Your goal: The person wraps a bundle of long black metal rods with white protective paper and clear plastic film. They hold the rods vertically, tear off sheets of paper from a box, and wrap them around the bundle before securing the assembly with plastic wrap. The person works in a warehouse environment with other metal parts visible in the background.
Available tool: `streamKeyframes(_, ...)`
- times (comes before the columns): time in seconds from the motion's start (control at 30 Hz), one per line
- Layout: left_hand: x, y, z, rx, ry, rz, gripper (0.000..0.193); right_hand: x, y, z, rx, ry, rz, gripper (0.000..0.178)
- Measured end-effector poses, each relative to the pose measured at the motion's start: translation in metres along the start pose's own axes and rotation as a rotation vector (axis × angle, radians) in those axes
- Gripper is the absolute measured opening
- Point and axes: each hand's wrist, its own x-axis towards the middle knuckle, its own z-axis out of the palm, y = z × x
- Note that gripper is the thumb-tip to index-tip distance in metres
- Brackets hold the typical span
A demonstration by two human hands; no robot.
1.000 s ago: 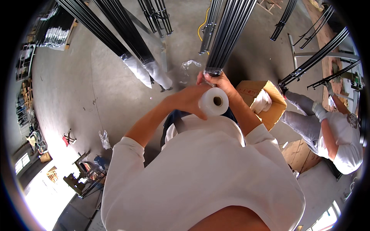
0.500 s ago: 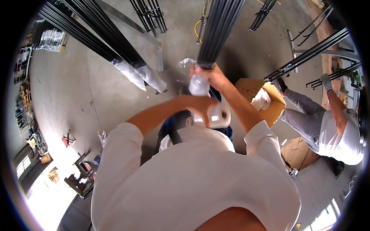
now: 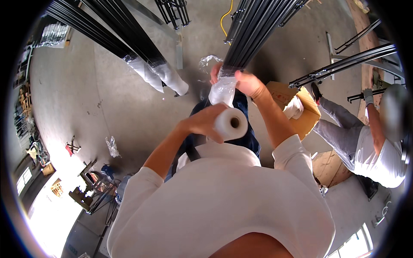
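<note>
My left hand (image 3: 204, 121) is closed round a roll of clear stretch film (image 3: 233, 124) in front of my chest, its hollow core facing up. Just beyond it, my right hand (image 3: 251, 84) grips the near end of a bundle of black metal tubes (image 3: 254, 38), with fingers round the left side and thumb on the right. Clear film (image 3: 223, 89) wraps that end and hangs down toward the roll. A loose loop of film (image 3: 209, 61) sticks out to the left of the bundle.
Two black tube bundles (image 3: 129, 41) with film-wrapped ends (image 3: 170, 80) stand at the left. An open cardboard box (image 3: 310, 112) is at right, near a co-worker (image 3: 376, 144) handling black frames (image 3: 344, 64). A film scrap (image 3: 112, 147) and yellow cable (image 3: 222, 21) lie on the floor.
My left hand and the film roll have shifted slightly left, and the roll has turned core-up. My right hand has moved slightly right, its grip looser, and the bundle leans more to the right.
</note>
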Motion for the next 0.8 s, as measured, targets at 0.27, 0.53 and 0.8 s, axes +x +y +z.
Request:
streamKeyframes(0.27,-0.033,-0.01,-0.014,-0.266,0.288,0.093,0.089,0.024,-0.028,0.017,0.073,-0.32,-0.022,0.038)
streamKeyframes(0.53,0.006,0.019,-0.035,-0.027,0.124,0.146,0.088,-0.005,-0.093,0.057,-0.234,0.132,-0.398,0.057)
streamKeyframes(0.8,0.043,0.029,-0.017,0.184,0.163,0.399,0.091,0.018,-0.236,0.099,-0.504,0.372,-0.759,0.034)
